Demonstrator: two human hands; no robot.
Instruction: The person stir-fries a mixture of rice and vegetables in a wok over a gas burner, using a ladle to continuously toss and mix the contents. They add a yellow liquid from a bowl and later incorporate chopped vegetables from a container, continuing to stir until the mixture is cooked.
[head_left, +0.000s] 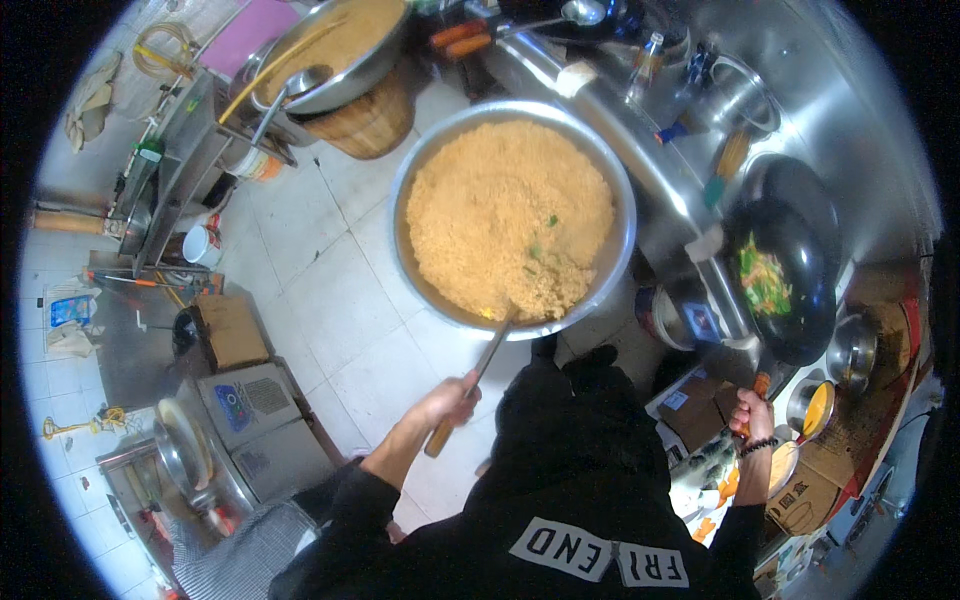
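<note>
My left hand (452, 401) grips a long metal utensil (491, 352) by its wooden handle end. Its far end is sunk in yellow, rice-like food (510, 210) that fills a wide metal basin (400, 232), so its head is hidden. A few green bits lie on the rice near the right side. On the right, my right hand (752, 416) is closed round a wooden handle (761, 384) at the near side of a black wok (814, 277). Whether this handle belongs to the wok or to a tool is unclear. Chopped green and pinkish food (765, 277) lies in the wok.
A second metal basin (386, 56) of similar food rests on a wooden tub (367, 120), with a ladle (307, 79) in it. Along the right runs a steel stove edge (645, 150). Bowls with orange liquid (817, 409) stand beside cardboard (810, 495). White tiles (337, 292) cover the floor.
</note>
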